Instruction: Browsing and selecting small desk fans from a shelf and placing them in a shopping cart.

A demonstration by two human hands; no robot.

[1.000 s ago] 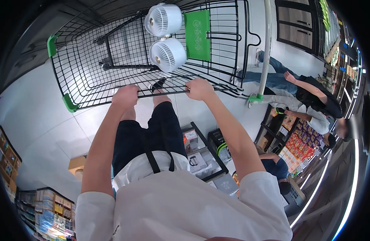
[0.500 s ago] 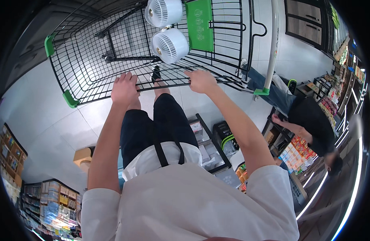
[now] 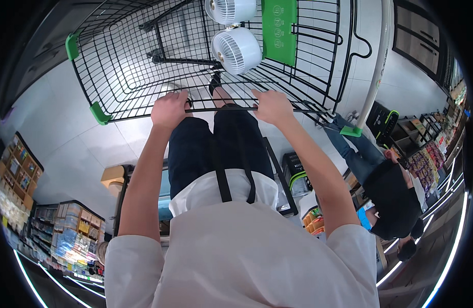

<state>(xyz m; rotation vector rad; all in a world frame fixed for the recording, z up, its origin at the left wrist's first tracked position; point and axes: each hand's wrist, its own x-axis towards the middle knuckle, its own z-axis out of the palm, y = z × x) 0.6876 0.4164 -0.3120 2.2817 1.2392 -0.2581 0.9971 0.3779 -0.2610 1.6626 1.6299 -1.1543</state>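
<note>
A black wire shopping cart [image 3: 225, 109] with green corner pieces stands before me, its long side toward my body. My left hand [image 3: 169, 109] is closed over the near top rim, toward the left. Farther right along the same rim, my right hand [image 3: 274, 106] is closed round the wire. Inside the cart are two white rounded things with slatted sides, one nearer [image 3: 237, 51] and one farther [image 3: 231, 10]; they look like small fans. Beside them is a green panel [image 3: 279, 31]. The cart's pale push bar [image 3: 379, 64] is at the right, touched by neither hand.
A person in a black top [image 3: 391, 197] is at the right, with another person's head partly hidden behind. A black bin with green trim [image 3: 297, 174] is right of my legs. Wooden shelves [image 3: 21, 172] are at far left; a dark cabinet [image 3: 417, 32] is at the upper right.
The cart, with the white things in it, has shifted right and slightly up in the view. Both hands still hold its rim. The person at the right has moved lower in the picture.
</note>
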